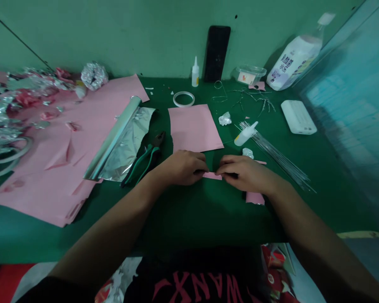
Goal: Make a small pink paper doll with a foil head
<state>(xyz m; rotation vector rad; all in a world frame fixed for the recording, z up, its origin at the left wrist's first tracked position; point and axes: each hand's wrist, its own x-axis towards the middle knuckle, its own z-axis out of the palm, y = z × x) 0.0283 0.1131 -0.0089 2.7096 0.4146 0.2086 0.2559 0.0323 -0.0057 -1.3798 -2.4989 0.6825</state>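
pink strip [212, 175] | long axis left to right, crosswise between hands | left hand [186, 167]: fingers pinch left end | right hand [246, 172]: fingers pinch right end

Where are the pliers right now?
Head view, left of centre: the pliers lie between the unrolled foil and the central pink sheet, left of the left hand.

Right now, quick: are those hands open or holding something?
Left hand: closed, pinching one end of the small pink strip.
Right hand: closed, pinching the strip's other end.
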